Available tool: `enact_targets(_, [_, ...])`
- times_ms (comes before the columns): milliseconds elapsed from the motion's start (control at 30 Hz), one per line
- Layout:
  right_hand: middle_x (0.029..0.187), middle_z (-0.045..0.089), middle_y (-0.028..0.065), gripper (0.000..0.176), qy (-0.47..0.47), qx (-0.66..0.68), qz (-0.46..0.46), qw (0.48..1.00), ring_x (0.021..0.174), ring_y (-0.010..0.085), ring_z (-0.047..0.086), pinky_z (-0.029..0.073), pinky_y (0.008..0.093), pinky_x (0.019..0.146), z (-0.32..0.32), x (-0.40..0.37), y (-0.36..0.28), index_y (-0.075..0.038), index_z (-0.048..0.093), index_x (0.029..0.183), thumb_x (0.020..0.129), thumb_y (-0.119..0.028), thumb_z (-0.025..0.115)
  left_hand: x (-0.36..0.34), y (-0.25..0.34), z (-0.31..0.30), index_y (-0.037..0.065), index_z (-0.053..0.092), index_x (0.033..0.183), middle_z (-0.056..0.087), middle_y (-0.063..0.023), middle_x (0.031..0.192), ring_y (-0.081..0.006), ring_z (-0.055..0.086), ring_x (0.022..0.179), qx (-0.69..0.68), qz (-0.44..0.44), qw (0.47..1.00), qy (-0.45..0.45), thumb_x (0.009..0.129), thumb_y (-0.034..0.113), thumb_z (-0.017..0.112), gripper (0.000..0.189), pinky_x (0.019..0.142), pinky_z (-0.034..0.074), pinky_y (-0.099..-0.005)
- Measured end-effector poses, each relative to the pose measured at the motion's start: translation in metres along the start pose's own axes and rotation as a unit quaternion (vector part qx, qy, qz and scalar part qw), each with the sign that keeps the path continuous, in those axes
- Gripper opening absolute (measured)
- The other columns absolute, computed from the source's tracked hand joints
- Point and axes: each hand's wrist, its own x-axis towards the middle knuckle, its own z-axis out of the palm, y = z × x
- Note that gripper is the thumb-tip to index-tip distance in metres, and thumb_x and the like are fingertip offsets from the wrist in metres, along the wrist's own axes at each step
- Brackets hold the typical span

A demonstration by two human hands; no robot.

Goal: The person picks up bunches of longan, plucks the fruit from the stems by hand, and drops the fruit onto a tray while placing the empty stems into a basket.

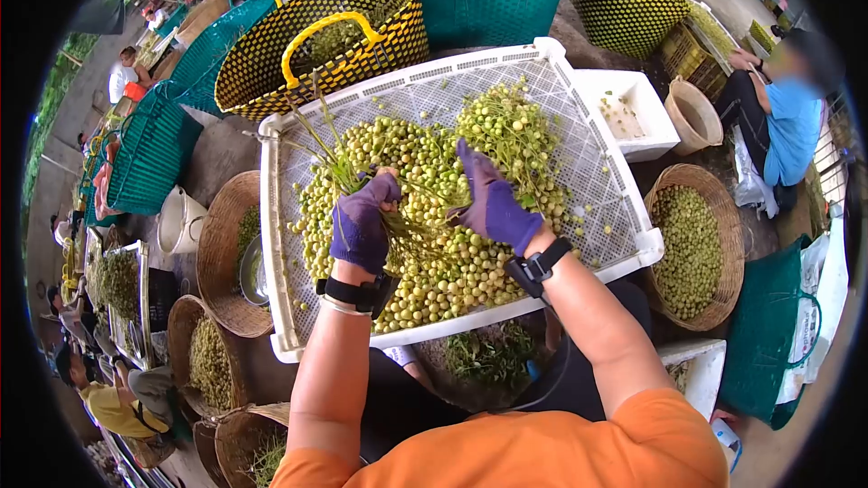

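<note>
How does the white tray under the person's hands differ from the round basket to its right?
The white tray is four-sided with a lattice base; the brown basket is round and woven. The tray is shallow, while the basket looks deeper. The tray carries stems among its fruit; the basket shows mostly loose fruit. Both hold small, round, greenish fruit.

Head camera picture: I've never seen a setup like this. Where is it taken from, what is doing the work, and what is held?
There is no machine here. One camera, worn on the head, looks forward and down; its wide view bends the edges. The wearer's left hand and right hand are both gloved in purple. In front is a white tray with a mesh floor, heaped with small round green fruits. The left hand grips a bunch of stems. The right hand is open over the pile; whether it touches anything is hard to tell.
</note>
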Motion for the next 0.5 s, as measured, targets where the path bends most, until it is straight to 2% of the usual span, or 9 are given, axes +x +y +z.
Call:
enact_targets(33, [0.136, 0.038, 0.0270, 0.092, 0.017, 0.186, -0.043, 0.982, 0.124, 0.0362, 0.042, 0.036, 0.0382, 0.104, 0.019, 0.005, 0.011, -0.002, 0.026, 0.142, 0.068, -0.018, 0.079, -0.001, -0.006, 0.004, 0.001, 0.064, 0.083, 0.047, 0.0053, 0.064, -0.0048, 0.040, 0.059, 0.030, 0.044, 0.998, -0.021, 0.094, 0.011, 0.048, 0.022, 0.057, 0.034, -0.0193])
enact_targets(67, [0.134, 0.042, 0.0241, 0.092, 0.047, 0.179, -0.125, 0.975, 0.119, 0.0367, 0.047, 0.040, 0.0387, 0.100, 0.035, 0.004, 0.023, -0.007, 0.028, 0.143, 0.067, -0.018, 0.079, -0.003, -0.010, 0.008, 0.001, 0.065, 0.087, 0.047, 0.0052, 0.064, -0.0051, 0.040, 0.059, 0.059, 0.088, 0.994, -0.040, 0.094, 0.011, 0.047, 0.021, 0.057, 0.034, -0.0196])
enact_targets(100, [0.126, 0.050, 0.0223, 0.084, 0.035, 0.173, -0.140, 0.974, 0.111, 0.0350, 0.053, 0.044, 0.0388, 0.094, 0.031, 0.004, 0.013, -0.009, 0.035, 0.140, 0.068, -0.017, 0.078, -0.008, -0.006, 0.013, 0.001, 0.064, 0.089, 0.047, 0.0051, 0.064, -0.0052, 0.040, 0.059, 0.132, 0.135, 0.980, -0.057, 0.095, 0.010, 0.046, 0.021, 0.056, 0.034, -0.0202])
enact_targets(133, [0.118, 0.058, 0.0206, 0.076, 0.023, 0.168, -0.154, 0.973, 0.103, 0.0333, 0.059, 0.048, 0.0389, 0.087, 0.027, 0.004, 0.005, -0.011, 0.041, 0.136, 0.069, -0.017, 0.077, -0.010, -0.004, 0.014, 0.001, 0.064, 0.089, 0.047, 0.0051, 0.064, -0.0052, 0.040, 0.059, 0.128, 0.134, 0.981, -0.059, 0.095, 0.010, 0.046, 0.021, 0.056, 0.034, -0.0202])
enact_targets(200, [0.092, 0.066, 0.0174, 0.055, -0.133, 0.117, -0.027, 0.984, 0.084, 0.0315, 0.065, 0.050, 0.0386, 0.074, 0.029, 0.001, 0.004, -0.013, 0.055, 0.123, 0.071, -0.015, 0.073, -0.010, -0.002, 0.013, 0.003, 0.063, 0.086, 0.047, 0.0052, 0.065, -0.0050, 0.039, 0.059, 0.213, 0.167, 0.959, -0.085, 0.096, 0.011, 0.045, 0.022, 0.055, 0.033, -0.0209])
enact_targets(233, [0.092, 0.067, 0.0171, 0.036, -0.099, 0.251, -0.002, 0.963, 0.082, 0.0311, 0.065, 0.050, 0.0358, 0.074, 0.028, -0.008, -0.001, -0.006, 0.061, 0.109, 0.074, -0.003, 0.068, -0.008, -0.005, 0.013, 0.004, 0.060, 0.081, 0.045, 0.0053, 0.065, -0.0047, 0.039, 0.059, 0.129, 0.111, 0.984, -0.049, 0.096, 0.011, 0.044, 0.023, 0.054, 0.031, -0.0207])
enact_targets(267, [0.092, 0.067, 0.0171, 0.036, -0.098, 0.251, 0.000, 0.963, 0.082, 0.0311, 0.065, 0.050, 0.0358, 0.074, 0.023, -0.009, -0.003, -0.006, 0.061, 0.109, 0.074, -0.003, 0.068, -0.004, -0.008, 0.010, 0.005, 0.057, 0.075, 0.043, 0.0055, 0.063, -0.0050, 0.037, 0.057, 0.055, 0.058, 0.997, -0.026, 0.094, 0.013, 0.046, 0.024, 0.054, 0.029, -0.0205])
enact_targets(333, [0.095, 0.065, 0.0195, 0.041, -0.060, 0.138, -0.041, 0.988, 0.084, 0.0354, 0.063, 0.051, 0.0362, 0.075, 0.014, -0.011, -0.006, -0.006, 0.059, 0.113, 0.073, 0.000, 0.065, -0.002, 0.002, 0.006, 0.006, 0.056, 0.073, 0.040, 0.0055, 0.063, -0.0058, 0.035, 0.057, -0.135, -0.095, 0.986, 0.013, 0.092, 0.017, 0.048, 0.024, 0.055, 0.028, -0.0204])
enact_targets(500, [0.092, 0.064, 0.0219, 0.041, 0.004, 0.104, -0.108, 0.989, 0.085, 0.0383, 0.062, 0.051, 0.0413, 0.075, 0.003, -0.015, -0.020, -0.002, 0.055, 0.115, 0.075, 0.001, 0.059, 0.006, -0.007, 0.007, 0.008, 0.052, 0.066, 0.042, 0.0048, 0.062, -0.0063, 0.036, 0.057, -0.227, -0.111, 0.967, 0.025, 0.088, 0.018, 0.050, 0.025, 0.055, 0.029, -0.0219])
